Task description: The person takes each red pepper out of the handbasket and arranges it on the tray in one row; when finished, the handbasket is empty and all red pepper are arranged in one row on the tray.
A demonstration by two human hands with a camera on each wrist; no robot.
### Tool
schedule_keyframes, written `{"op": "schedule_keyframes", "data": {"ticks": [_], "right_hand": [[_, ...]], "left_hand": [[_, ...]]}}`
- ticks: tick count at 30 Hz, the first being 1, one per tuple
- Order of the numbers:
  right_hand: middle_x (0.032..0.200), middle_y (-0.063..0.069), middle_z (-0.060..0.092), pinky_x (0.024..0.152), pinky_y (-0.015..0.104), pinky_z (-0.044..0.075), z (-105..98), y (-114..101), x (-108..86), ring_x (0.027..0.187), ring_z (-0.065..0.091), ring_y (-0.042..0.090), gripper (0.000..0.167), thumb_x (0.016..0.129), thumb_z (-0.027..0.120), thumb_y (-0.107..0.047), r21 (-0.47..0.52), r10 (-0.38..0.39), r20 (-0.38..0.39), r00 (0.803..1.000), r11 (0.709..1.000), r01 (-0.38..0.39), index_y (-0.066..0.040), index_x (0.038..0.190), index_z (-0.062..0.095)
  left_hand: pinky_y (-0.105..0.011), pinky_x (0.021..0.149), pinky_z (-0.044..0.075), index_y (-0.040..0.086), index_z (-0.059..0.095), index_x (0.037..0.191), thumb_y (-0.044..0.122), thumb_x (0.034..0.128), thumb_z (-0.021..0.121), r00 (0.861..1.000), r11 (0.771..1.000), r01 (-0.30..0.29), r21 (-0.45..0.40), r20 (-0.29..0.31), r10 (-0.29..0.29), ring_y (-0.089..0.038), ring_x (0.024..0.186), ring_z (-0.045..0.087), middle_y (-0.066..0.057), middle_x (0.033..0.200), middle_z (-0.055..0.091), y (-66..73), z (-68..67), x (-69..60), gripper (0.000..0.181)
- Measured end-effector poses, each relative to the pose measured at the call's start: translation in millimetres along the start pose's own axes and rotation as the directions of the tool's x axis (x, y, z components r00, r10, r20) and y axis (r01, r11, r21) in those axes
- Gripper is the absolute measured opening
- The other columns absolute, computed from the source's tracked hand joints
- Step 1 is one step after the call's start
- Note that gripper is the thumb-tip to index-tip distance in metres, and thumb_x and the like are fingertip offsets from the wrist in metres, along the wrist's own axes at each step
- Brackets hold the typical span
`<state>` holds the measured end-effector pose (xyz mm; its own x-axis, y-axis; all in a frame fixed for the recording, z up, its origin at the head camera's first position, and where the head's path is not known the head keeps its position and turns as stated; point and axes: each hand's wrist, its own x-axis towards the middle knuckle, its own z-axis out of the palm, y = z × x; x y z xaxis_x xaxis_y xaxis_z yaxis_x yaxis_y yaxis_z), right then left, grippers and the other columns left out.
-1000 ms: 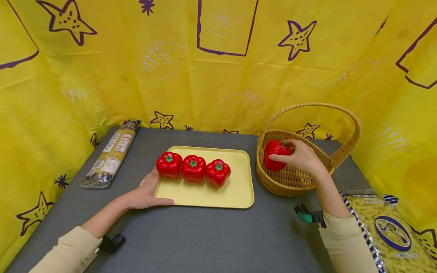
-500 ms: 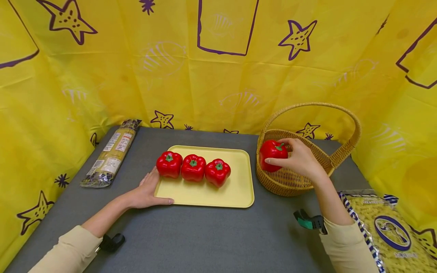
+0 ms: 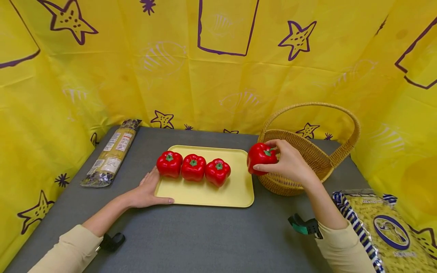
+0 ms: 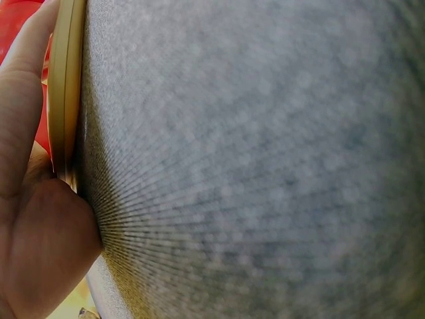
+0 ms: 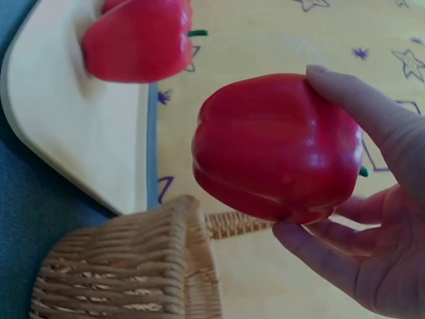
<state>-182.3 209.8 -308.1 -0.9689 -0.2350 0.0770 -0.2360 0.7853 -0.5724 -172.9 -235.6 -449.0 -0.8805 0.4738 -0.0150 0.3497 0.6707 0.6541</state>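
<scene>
My right hand (image 3: 289, 161) grips a red bell pepper (image 3: 260, 158) between thumb and fingers, above the gap where the yellow tray (image 3: 235, 195) and the wicker basket (image 3: 308, 146) meet. In the right wrist view the held bell pepper (image 5: 279, 146) is lifted clear of the basket rim (image 5: 126, 259). Three more red bell peppers stand in a row on the tray: a left one (image 3: 169, 164), a middle one (image 3: 193, 168) and a right one (image 3: 217, 172). Against the tray's left end rests my left hand (image 3: 145, 191), its fingers straight along the edge and thumb at the near corner.
A long clear packet of noodles (image 3: 112, 153) lies at the left of the grey table (image 3: 205, 239). At the right front is a large bag of pasta (image 3: 382, 227), close to my right forearm. The basket's tall handle (image 3: 314, 104) arches over it. Yellow cloth (image 3: 218, 83) hangs behind.
My right hand has carried the bell pepper leftward out of the basket, over its rim to the tray's right edge. The left hand, tray and other peppers have stayed put.
</scene>
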Motion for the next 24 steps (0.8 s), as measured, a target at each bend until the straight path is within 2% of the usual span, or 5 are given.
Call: {"op": "schedule_keyframes", "data": {"ticks": [9,15,24], "right_hand": [[0.119,0.01,0.053,0.084,0.048,0.051,19.9,-6.5,2.0,0.106,0.052,0.028,0.08,0.068,0.086,-0.051,-0.018,-0.074,0.002,0.997,0.997,0.075,-0.007,0.128,0.055],[0.12,0.011,0.053,0.086,0.049,0.05,31.6,-8.5,3.4,0.109,0.049,0.029,0.082,0.065,0.087,-0.052,-0.045,-0.107,-0.02,0.994,0.993,0.106,-0.006,0.125,0.056],[0.113,0.009,0.056,0.085,0.044,0.051,52.4,-4.8,4.1,0.108,0.045,0.026,0.079,0.064,0.089,-0.05,-0.163,-0.232,-0.056,0.971,0.962,0.22,-0.005,0.121,0.057]], "left_hand": [[-0.073,0.104,-0.001,0.008,0.004,0.155,0.049,0.0786,0.077,1.0,1.0,0.006,-0.001,0.004,-0.006,-0.045,0.144,-0.005,-0.02,0.159,0.004,-0.2,-0.1,0.5,0.113],[-0.073,0.104,-0.001,0.008,0.003,0.155,0.049,0.0786,0.077,1.0,1.0,0.006,-0.003,0.002,-0.006,-0.045,0.144,-0.006,-0.02,0.159,0.003,-0.6,-0.1,0.5,0.114],[-0.073,0.104,-0.001,0.008,0.004,0.155,0.049,0.0786,0.077,1.0,1.0,0.002,0.004,-0.002,-0.002,-0.046,0.144,-0.005,-0.02,0.159,0.004,-0.6,0.3,0.2,0.113]]}}
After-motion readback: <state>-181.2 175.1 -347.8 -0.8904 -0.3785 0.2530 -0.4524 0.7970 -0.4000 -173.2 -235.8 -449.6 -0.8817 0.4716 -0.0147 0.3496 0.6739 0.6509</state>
